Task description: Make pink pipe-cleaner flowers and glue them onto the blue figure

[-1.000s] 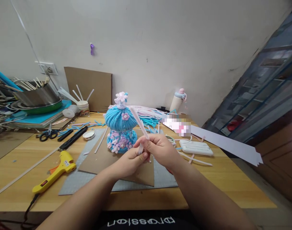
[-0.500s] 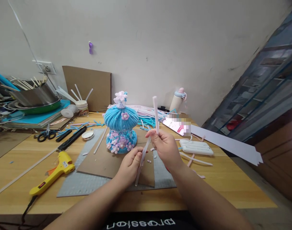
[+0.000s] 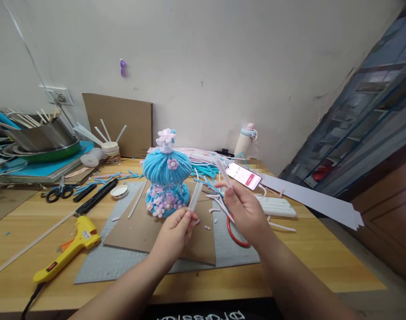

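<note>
The pale pipe-cleaner piece (image 3: 194,198) stood nearly upright, tipped slightly right, over the middle of the table (image 3: 323,262), its lower end pinched in the closed fingers of the left hand (image 3: 176,231). A second pale piece (image 3: 223,171) slanted up and left from the right hand (image 3: 244,211), gripped between thumb and fingertips; the two pieces were near but apart. Just behind them stood the blue pipe-cleaner ornament (image 3: 166,175) on a cardboard sheet (image 3: 132,226), and a yellow glue gun (image 3: 67,251) lay toward the table's near left edge
</note>
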The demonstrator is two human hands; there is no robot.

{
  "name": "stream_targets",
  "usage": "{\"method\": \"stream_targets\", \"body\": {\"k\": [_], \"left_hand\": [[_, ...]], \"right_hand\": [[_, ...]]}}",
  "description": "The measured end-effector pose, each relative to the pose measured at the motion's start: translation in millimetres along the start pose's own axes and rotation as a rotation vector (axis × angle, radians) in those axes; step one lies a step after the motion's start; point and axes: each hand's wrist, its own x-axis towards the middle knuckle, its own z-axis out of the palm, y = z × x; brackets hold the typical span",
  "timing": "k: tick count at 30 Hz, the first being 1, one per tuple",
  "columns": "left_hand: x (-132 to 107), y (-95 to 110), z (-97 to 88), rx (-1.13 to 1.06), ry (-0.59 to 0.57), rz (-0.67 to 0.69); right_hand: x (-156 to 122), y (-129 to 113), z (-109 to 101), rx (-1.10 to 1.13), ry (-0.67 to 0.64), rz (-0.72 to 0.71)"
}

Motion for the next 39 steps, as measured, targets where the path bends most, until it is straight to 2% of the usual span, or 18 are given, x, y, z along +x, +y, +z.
{"method": "stream_targets", "body": {"k": [3,5,8,12,17,21,27,30,33,35,37,39], "left_hand": [[-5,6,-3.8,0.008,0.001,-0.071],[-9,6,-4.9,0.035,0.010,-0.070],[-12,5,-4.1,0.046,0.025,-0.084],[-12,1,-3.2,0.082,-0.016,-0.133],[-9,-1,-5.5,0.147,0.056,-0.146],[-11,2,-6.1,0.170,0.017,-0.143],[-17,-6,-0.6,0.252,-0.079,-0.023],[-18,-8,3.2,0.201,-0.108,-0.051],[-19,-7,3.4,0.114,-0.142,-0.122],[-20,-7,0.4,0.090,-0.170,-0.156],[-20,-6,-4.4,0.098,-0.199,-0.172],[-22,-3,-9.5,0.137,-0.275,-0.170]], "right_hand": [[-20,4,-7,-0.246,-0.278,-0.027],[-32,6,-5,-0.370,-0.384,-0.027],[-42,10,2,-0.450,-0.412,0.002],[-45,14,8,-0.495,-0.422,0.010],[-47,14,12,-0.477,-0.442,-0.001],[-48,8,11,-0.340,-0.489,0.060],[-46,0,24,0.166,-0.434,0.220],[-44,5,34,0.333,-0.379,0.277],[-41,10,38,0.497,-0.402,0.310],[-38,10,34,0.533,-0.444,0.290],[-33,8,25,0.460,-0.478,0.214],[-26,6,14,0.353,-0.558,0.119]]}}
